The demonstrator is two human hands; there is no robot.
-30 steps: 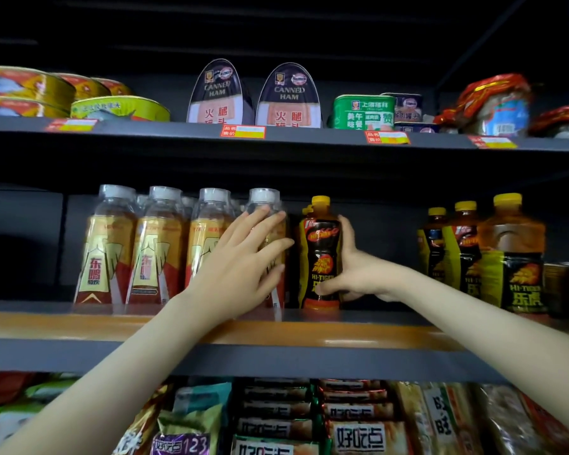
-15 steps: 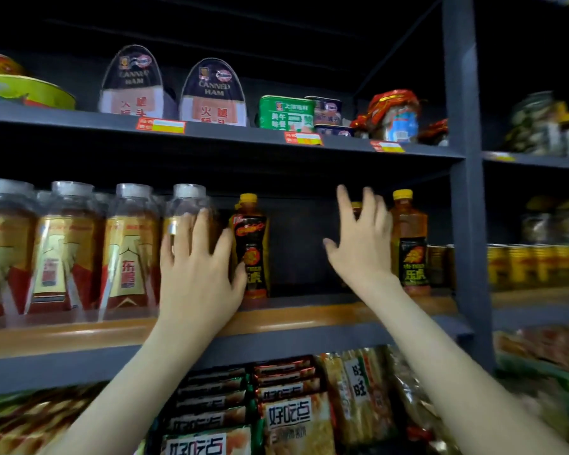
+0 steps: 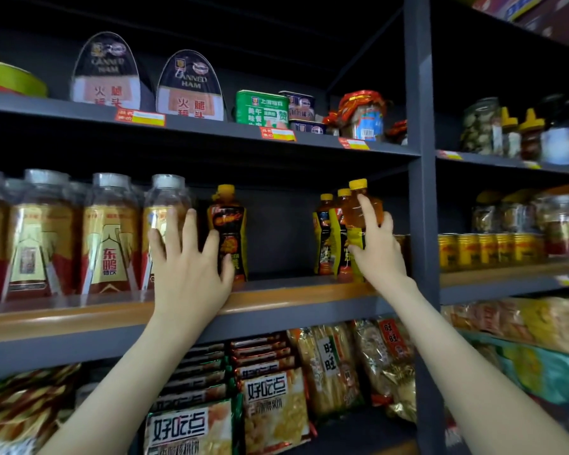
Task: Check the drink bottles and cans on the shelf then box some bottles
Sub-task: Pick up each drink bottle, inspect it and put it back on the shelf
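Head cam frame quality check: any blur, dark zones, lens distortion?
Head view: clear-capped bottles at left and jars at far right are smeared; left hand, right hand gripping the yellow-capped bottle, and centre snack packets read sharper; above the canned ham tins it is near black; shelf lip slopes and bows from wide-angle distortion; no hard glare.

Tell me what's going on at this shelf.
A person is reaching with both hands to the drinks on the middle shelf. The left hand is spread open, its fingers in front of the last clear bottle in the row and its thumb against the lone yellow-capped bottle. The right hand grips the front bottle of a group of three further right. All the bottles are standing on the shelf, and no box is in view.
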